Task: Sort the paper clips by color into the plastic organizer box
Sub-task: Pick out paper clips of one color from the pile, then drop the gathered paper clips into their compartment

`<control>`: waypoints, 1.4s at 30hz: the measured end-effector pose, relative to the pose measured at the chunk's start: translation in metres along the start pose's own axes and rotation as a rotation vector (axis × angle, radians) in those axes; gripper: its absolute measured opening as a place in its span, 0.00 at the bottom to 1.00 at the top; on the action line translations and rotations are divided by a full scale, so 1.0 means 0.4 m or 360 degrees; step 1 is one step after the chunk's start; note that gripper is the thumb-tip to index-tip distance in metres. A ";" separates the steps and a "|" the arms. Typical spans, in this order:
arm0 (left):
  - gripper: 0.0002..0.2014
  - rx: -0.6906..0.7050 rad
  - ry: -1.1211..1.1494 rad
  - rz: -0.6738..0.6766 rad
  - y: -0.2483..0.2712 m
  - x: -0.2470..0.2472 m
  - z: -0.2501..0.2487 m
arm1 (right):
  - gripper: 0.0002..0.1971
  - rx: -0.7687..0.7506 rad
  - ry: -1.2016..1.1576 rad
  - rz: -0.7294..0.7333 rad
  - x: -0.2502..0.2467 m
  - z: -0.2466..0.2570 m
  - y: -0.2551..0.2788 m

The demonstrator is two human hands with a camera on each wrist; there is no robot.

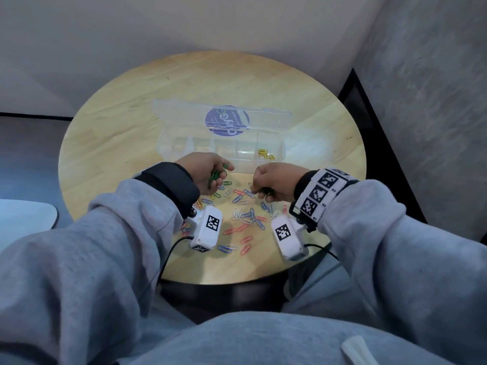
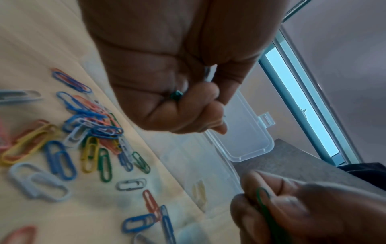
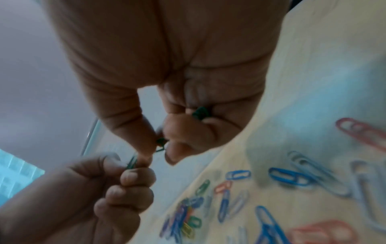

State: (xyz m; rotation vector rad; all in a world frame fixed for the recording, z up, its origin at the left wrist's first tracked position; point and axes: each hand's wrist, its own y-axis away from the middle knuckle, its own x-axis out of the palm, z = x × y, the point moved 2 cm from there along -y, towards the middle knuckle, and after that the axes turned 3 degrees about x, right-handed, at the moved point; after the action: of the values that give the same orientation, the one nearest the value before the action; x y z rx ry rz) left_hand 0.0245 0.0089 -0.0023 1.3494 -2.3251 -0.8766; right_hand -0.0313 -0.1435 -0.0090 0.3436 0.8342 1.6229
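Observation:
My left hand (image 1: 222, 173) grips a small bunch of green paper clips (image 1: 214, 176) just in front of the clear organizer box (image 1: 184, 144). In the left wrist view its fingers (image 2: 194, 102) curl round a green clip (image 2: 176, 95). My right hand (image 1: 259, 191) is curled close beside it, and the right wrist view shows green clips (image 3: 200, 112) in its palm and one pinched at the fingertips (image 3: 150, 145). Mixed blue, red, white, yellow and green clips (image 1: 245, 214) lie loose on the table below both hands. Yellow clips (image 1: 266, 154) sit in the box's right compartment.
The box's lid (image 1: 263, 119) lies open behind it, with a round purple sticker (image 1: 226, 121). The round wooden table (image 1: 210, 80) stands against a wall, and its near edge is just below my wrists. Cables trail from both wrist cameras.

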 end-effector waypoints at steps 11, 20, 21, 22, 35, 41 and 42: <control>0.16 0.0168 0.0435 -0.0008 -0.053 0.018 -0.083 | 0.13 -0.0032 -0.0973 -0.0205 -0.058 0.063 -0.023; 0.16 0.0268 0.0484 -0.0052 -0.096 0.038 -0.127 | 0.13 -0.0114 -0.1314 -0.0210 -0.078 0.110 -0.061; 0.17 0.0276 0.0493 -0.0035 -0.099 0.038 -0.127 | 0.13 -0.0125 -0.1318 -0.0207 -0.079 0.109 -0.068; 0.17 0.0282 0.0501 -0.0016 -0.101 0.037 -0.126 | 0.13 -0.0133 -0.1323 -0.0199 -0.078 0.108 -0.073; 0.15 0.0417 -0.0340 0.0003 -0.045 0.042 -0.098 | 0.15 -0.0289 -0.0586 -0.0273 -0.099 0.078 -0.013; 0.10 0.0416 -0.1871 -0.0016 -0.022 0.052 -0.013 | 0.11 -0.0213 0.0224 -0.0286 -0.096 -0.001 0.021; 0.14 0.0408 -0.2010 0.0002 -0.023 0.055 0.000 | 0.10 -0.0175 0.0407 -0.0307 -0.095 -0.017 0.021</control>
State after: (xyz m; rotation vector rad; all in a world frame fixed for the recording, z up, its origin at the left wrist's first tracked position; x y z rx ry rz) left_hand 0.0194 -0.0136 -0.0088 0.9385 -3.3986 -1.8564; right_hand -0.0325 -0.1818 0.0005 -0.0240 0.9352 1.5426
